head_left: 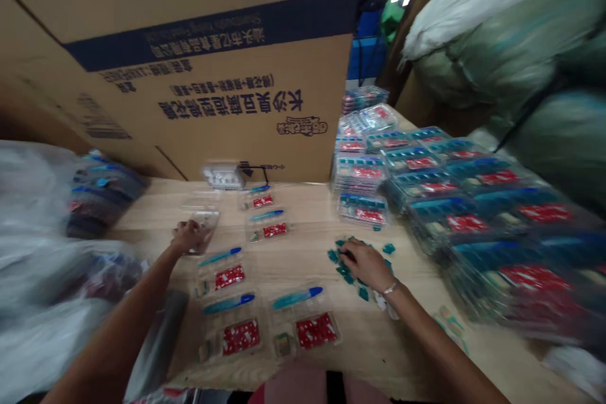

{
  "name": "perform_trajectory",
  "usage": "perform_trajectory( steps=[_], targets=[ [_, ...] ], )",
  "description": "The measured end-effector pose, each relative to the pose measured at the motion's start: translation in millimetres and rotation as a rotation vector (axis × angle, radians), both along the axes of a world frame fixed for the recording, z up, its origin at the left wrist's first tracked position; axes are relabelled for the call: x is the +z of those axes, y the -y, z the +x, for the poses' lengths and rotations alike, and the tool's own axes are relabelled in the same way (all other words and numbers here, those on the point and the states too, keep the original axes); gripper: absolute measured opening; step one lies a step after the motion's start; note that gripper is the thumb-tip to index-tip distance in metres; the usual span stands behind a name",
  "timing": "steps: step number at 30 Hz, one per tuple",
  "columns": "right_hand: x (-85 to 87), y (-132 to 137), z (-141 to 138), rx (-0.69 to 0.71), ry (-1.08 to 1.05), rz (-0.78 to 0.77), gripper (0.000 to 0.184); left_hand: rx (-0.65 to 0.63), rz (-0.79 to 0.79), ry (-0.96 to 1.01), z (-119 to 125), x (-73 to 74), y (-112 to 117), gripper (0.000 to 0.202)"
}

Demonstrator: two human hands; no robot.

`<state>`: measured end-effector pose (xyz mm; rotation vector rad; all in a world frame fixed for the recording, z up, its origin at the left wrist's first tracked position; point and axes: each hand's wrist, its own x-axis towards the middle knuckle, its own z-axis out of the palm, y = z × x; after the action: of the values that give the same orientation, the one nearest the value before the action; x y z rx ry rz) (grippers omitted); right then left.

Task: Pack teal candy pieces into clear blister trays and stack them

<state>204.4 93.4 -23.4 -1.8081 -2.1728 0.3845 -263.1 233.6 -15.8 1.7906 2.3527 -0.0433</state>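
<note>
My left hand (190,236) rests on the edge of an empty clear plastic tray (202,218) and seems to grip it, though motion blur softens the fingers. My right hand (367,265) sits among a loose pile of small teal pieces (343,268) on the wooden table (303,353), its fingertips partly hidden. Between my hands lie several open clear trays (234,278), each holding a blue pen (228,303) and a red card (241,336).
Stacks of packed clear trays (473,221) fill the table's right side. Bulging green sacks (521,44) stand beyond them. A large cardboard box (227,95) rises along the far edge, and plastic bags of packs (101,192) lie on the left.
</note>
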Motion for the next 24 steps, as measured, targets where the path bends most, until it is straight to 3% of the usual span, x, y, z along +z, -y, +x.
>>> perform_trajectory(
  steps=[5,8,13,18,24],
  targets=[
    [-21.0,-1,4,0.025,-0.118,0.037,0.021,0.025,0.015,-0.007,-9,-9.4,3,0.057],
    [-26.4,-5,8,0.04,-0.162,0.018,0.023,0.027,0.021,0.003,-14,-12.6,5,0.054],
    [-17.6,-7,7,0.055,-0.124,-0.048,0.026,0.015,0.023,0.019,-15,-13.8,7,0.045],
    [-5.0,-4,1,0.052,-0.004,-0.082,0.016,0.045,0.025,0.0,-8,-12.2,6,0.043],
    [-3.3,-14,3,0.028,-0.056,-0.171,0.015,0.013,0.039,-0.023,9,-4.0,13,0.039]
  ],
)
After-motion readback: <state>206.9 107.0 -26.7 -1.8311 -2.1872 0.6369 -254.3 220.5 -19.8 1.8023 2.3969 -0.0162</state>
